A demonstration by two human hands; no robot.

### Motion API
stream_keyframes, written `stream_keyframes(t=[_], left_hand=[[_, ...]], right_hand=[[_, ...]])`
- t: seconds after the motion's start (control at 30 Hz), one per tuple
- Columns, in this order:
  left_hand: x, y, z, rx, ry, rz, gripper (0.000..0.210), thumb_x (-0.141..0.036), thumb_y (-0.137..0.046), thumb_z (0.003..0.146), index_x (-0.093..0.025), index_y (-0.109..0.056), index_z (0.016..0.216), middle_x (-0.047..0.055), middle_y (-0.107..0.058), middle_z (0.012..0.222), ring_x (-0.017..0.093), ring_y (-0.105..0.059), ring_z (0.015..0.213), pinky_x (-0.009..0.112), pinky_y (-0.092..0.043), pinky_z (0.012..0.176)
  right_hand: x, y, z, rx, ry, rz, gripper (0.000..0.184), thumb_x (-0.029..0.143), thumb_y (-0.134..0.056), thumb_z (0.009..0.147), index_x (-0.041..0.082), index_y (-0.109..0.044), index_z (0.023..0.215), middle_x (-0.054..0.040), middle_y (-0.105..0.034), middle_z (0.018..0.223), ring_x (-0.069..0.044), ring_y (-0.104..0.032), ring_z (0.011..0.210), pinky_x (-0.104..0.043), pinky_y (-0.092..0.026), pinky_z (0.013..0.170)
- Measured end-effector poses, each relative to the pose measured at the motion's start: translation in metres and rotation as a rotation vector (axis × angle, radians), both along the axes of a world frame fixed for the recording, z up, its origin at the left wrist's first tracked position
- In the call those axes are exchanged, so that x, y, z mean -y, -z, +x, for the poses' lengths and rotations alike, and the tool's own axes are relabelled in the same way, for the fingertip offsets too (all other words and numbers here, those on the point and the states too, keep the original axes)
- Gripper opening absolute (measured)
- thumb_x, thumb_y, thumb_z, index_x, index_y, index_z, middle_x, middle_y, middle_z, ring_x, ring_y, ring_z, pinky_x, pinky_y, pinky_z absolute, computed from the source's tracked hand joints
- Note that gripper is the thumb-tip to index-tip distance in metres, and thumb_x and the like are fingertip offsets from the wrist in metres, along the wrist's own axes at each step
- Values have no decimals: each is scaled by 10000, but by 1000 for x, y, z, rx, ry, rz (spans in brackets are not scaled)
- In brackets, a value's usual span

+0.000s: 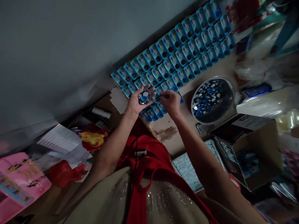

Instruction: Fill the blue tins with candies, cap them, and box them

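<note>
My left hand (137, 101) is palm up, fingers spread, with several small round blue and silvery-white caps (144, 98) lying in it. Just to its right, my right hand (171, 101) is closed in a pinch, its fingertips close to the left fingers. Whatever sits between those fingertips is too small and dark to name. Under and beyond both hands, rows of blue printed packs (165, 73) cover the table, most with a dark round spot at the near end. A metal bowl (230, 107) holding many loose blue and silvery caps stands right of my right hand.
An open cardboard box (263, 155) stands at the right, beside a speckled tray (187, 169) under my right forearm. Plastic bags (259, 104) crowd the right side. Papers (62, 140) and a pink package (23, 183) lie at the left. A grey wall (58, 46) borders the table.
</note>
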State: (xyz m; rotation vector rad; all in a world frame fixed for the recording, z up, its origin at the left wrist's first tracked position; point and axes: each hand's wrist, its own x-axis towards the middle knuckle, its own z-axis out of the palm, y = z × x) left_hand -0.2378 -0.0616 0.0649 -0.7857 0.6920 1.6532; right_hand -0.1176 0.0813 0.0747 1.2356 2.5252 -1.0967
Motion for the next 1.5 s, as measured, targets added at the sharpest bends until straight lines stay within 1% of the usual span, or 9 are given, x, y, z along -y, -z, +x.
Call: stream_keyframes(t=[0.17, 0.27, 0.43, 0.63, 0.87, 1.03, 1.2, 1.33, 1.5], left_hand=[[12, -4, -7, -3, -7, 18, 303, -336, -613, 1102, -211, -799, 1306, 99, -867, 1262, 284, -810, 1280, 482, -584, 1214], [15, 0, -9, 15, 7, 32, 318, -348, -586, 1108, -209, -805, 1292, 100, -866, 1264, 293, -803, 1294, 495, -583, 1213], [17, 9, -9, 25, 3, 82, 379, -430, -529, 1141, -223, -806, 1297, 91, -871, 1244, 296, -807, 1284, 515, -587, 1209], [17, -3, -4, 10, -24, 39, 362, -391, -547, 1140, -227, -771, 1372, 89, -875, 1227, 264, -825, 1237, 507, -577, 1219], [12, 0, 4, -24, -23, 25, 417, -345, -508, 1140, -225, -735, 1469, 84, -878, 1209, 265, -836, 1205, 426, -667, 1108], [-1, 1, 13, -15, -99, 18, 429, -321, -472, 1153, -210, -728, 1479, 94, -871, 1246, 290, -809, 1282, 439, -671, 1094], [-8, 0, 15, -53, -161, 17, 425, -337, -499, 1152, -276, -726, 1507, 68, -864, 1276, 296, -790, 1322, 513, -631, 1165], [-13, 1, 12, -74, -190, -10, 419, -358, -501, 1165, -286, -731, 1508, 64, -859, 1295, 277, -783, 1335, 467, -613, 1182], [-12, 1, 7, -64, -217, -40, 374, -358, -541, 1160, -270, -767, 1445, 65, -850, 1320, 251, -795, 1309, 394, -612, 1164]], right_hand=[[2, 2, 0, 203, -191, 139, 139, 152, -678, 931, 206, -801, 966, -105, -803, 1087, -270, -748, 1017, -364, -531, 888], [1, 7, -12, 272, -196, 150, 81, 160, -730, 912, 229, -748, 948, -96, -801, 1050, -295, -742, 1010, -366, -502, 823], [-11, 10, -29, 456, -200, 215, 228, 276, -868, 875, 279, -680, 1005, -62, -800, 1008, -325, -748, 970, -360, -459, 746], [-10, -6, -29, 426, -226, 204, 226, 234, -892, 886, 269, -677, 947, -67, -797, 982, -285, -738, 928, -357, -424, 743], [27, -20, -17, -21, -244, 19, 55, 237, -734, 989, 245, -779, 1019, -35, -787, 981, -213, -715, 876, -326, -506, 814], [47, -12, -13, -80, -146, -58, 85, 212, -706, 948, 242, -783, 967, -66, -814, 1079, -232, -744, 980, -345, -565, 922], [47, -7, -11, -176, -53, -216, 73, 254, -650, 974, 242, -720, 991, -53, -817, 1062, -208, -753, 931, -333, -593, 890], [50, -4, -12, -220, -16, -285, 214, 261, -688, 934, 221, -751, 1134, -50, -810, 1025, -206, -747, 898, -328, -597, 859], [48, 10, -7, -325, 97, -369, 148, 378, -721, 893, 242, -742, 950, -10, -768, 903, -199, -723, 831, -330, -591, 805]])
